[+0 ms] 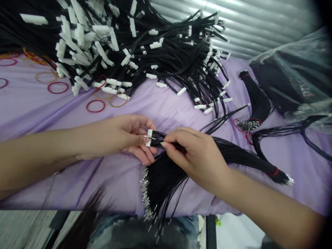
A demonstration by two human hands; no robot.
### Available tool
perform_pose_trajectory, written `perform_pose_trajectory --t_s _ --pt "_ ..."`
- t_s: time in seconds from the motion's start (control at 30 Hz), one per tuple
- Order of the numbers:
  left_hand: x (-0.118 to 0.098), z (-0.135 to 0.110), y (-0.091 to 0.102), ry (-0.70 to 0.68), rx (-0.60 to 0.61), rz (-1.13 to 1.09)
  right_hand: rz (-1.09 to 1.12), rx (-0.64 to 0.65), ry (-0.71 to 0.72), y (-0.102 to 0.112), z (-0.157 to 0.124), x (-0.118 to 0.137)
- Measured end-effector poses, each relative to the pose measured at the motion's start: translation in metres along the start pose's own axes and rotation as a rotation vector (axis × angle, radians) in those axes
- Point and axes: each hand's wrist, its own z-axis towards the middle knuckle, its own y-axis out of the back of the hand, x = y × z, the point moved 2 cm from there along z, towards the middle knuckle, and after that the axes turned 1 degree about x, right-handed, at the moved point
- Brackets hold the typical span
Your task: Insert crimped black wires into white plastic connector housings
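My left hand (138,138) pinches a small white connector housing (149,138) between thumb and fingers. Several black wires run out of the housing toward the right. Just right of it, my right hand (192,148) has thumb and forefinger closed on a thin black wire (160,139) with a silver metal terminal lying against the housing. Whether the terminal is inside a slot, I cannot tell. Beneath both hands a fanned bundle of loose black wires (166,180) shows its silver terminal ends at the left. A red rubber band (275,171) ties that bundle at its far right end.
A large heap of black cables with white connectors (160,52) covers the back of the purple cloth (111,186). Red rubber bands (57,88) and yellow ones lie at left. At right are another tied wire bundle (255,98) and a clear plastic bag (293,79) holding dark contents.
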Motion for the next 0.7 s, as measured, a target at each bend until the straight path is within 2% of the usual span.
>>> perform_pose_trajectory --t_s 0.27,0.37,0.5,0.7 --pt "0.002 0.002 0.0 -0.008 -0.009 0.026 0.009 0.003 -0.03 -0.005 0.0 0.004" --pt "0.005 0.002 0.002 -0.053 0.035 0.008 0.069 -0.001 -0.03 0.0 0.001 0.004" --pt "0.003 0.0 0.0 -0.091 0.061 -0.024 0.15 -0.089 -0.037 0.016 0.004 0.001" --pt "-0.01 -0.008 -0.01 -0.017 -0.02 0.032 0.356 0.118 -0.179 0.019 0.007 -0.004"
